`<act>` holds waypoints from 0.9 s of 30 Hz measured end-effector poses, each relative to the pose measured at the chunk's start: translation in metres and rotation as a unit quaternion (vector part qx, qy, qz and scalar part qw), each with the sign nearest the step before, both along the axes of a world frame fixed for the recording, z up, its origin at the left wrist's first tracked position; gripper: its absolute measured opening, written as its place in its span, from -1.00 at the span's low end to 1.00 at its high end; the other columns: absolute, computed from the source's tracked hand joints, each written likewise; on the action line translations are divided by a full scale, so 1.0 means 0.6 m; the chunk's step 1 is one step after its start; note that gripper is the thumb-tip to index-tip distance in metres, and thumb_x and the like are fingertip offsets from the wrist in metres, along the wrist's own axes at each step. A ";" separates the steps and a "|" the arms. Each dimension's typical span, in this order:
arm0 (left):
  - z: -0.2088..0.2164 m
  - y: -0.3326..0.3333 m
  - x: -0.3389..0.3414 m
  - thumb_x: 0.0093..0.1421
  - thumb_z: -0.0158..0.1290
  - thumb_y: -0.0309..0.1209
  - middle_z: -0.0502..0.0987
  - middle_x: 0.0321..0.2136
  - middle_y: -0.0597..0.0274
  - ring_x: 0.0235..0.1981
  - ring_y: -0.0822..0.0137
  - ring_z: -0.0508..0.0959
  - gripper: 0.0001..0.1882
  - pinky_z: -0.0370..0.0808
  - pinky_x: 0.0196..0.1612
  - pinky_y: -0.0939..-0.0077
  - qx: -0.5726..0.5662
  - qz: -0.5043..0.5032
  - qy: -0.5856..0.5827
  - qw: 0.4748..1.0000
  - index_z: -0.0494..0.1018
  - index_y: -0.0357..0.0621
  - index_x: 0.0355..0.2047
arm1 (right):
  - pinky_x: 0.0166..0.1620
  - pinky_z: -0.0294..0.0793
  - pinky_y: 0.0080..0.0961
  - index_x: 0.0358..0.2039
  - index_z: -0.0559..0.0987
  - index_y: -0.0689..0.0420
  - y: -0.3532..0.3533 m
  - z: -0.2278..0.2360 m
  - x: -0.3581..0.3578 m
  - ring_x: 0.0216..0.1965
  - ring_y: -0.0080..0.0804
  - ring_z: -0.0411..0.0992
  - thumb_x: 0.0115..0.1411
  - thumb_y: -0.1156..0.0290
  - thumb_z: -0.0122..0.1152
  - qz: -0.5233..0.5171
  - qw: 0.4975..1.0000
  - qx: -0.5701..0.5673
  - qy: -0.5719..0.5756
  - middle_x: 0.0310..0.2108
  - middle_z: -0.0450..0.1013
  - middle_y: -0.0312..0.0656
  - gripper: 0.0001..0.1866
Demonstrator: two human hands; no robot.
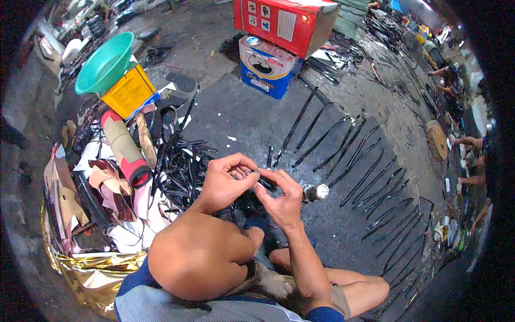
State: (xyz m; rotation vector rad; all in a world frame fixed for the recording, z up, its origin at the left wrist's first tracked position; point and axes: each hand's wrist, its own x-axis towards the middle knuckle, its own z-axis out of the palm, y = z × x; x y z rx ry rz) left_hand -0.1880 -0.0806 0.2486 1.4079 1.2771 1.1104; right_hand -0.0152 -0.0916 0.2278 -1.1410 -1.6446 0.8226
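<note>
My left hand (pixel 229 178) and my right hand (pixel 282 197) meet fingertip to fingertip above my lap. Both are closed in a pinch, around something small and dark that I cannot make out. Just right of my right hand stands a container with a pale round top (pixel 316 191). A tangled heap of thin black strips (pixel 185 166) lies on the floor left of my left hand. Beyond my hands and to the right, many similar black strips (pixel 351 155) lie apart in a long curving row. One short black strip (pixel 270 155) lies just past my fingertips.
A red carton (pixel 287 24) rests on a blue and white tin (pixel 268 70) ahead. At the left are a green basin (pixel 105 63) on a yellow tin (pixel 130 92), a beige and red roll (pixel 123 147), scraps and gold foil (pixel 91 273). Other people's limbs (pixel 471 161) show at far right.
</note>
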 end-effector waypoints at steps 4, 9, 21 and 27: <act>0.003 0.013 0.007 0.13 0.31 -0.53 0.56 -0.48 0.44 -0.44 0.70 0.46 -0.87 0.43 -0.37 0.74 -0.053 0.003 -0.036 0.998 0.61 -0.23 -0.32 | -0.26 0.54 -0.45 -0.19 0.68 0.23 0.006 0.005 0.002 -0.36 -0.28 0.57 -0.01 0.53 0.47 -0.040 0.995 0.087 -0.027 -0.36 0.58 -0.11 -0.69; -0.037 0.020 0.019 0.14 0.29 -0.57 0.59 -0.46 0.37 -0.45 0.67 0.51 -0.88 0.47 -0.36 0.76 -0.089 -0.023 -0.116 0.989 0.58 -0.30 -0.31 | -0.32 0.54 -0.44 -0.18 0.68 0.21 -0.001 -0.011 0.018 -0.39 -0.27 0.57 -0.02 0.52 0.50 -0.040 0.991 0.113 -0.060 -0.39 0.57 -0.12 -0.67; -0.085 0.068 0.079 0.14 0.25 -0.64 0.62 -0.45 0.30 -0.46 0.62 0.57 -0.92 0.50 -0.39 0.77 -0.120 -0.091 -0.114 0.982 0.57 -0.33 -0.34 | -0.34 0.54 -0.44 -0.18 0.68 0.16 0.004 -0.053 0.075 -0.39 -0.26 0.58 -0.04 0.55 0.53 -0.105 0.989 0.074 -0.071 -0.38 0.58 -0.11 -0.65; -0.081 0.072 0.069 0.15 0.22 -0.67 0.62 -0.42 0.25 -0.42 0.55 0.61 -0.89 0.54 -0.34 0.72 -0.145 -0.098 -0.150 0.973 0.57 -0.34 -0.29 | -0.35 0.55 -0.44 -0.19 0.68 0.16 0.006 -0.060 0.065 -0.40 -0.26 0.58 -0.03 0.55 0.51 -0.109 0.992 0.062 -0.030 -0.38 0.58 -0.12 -0.66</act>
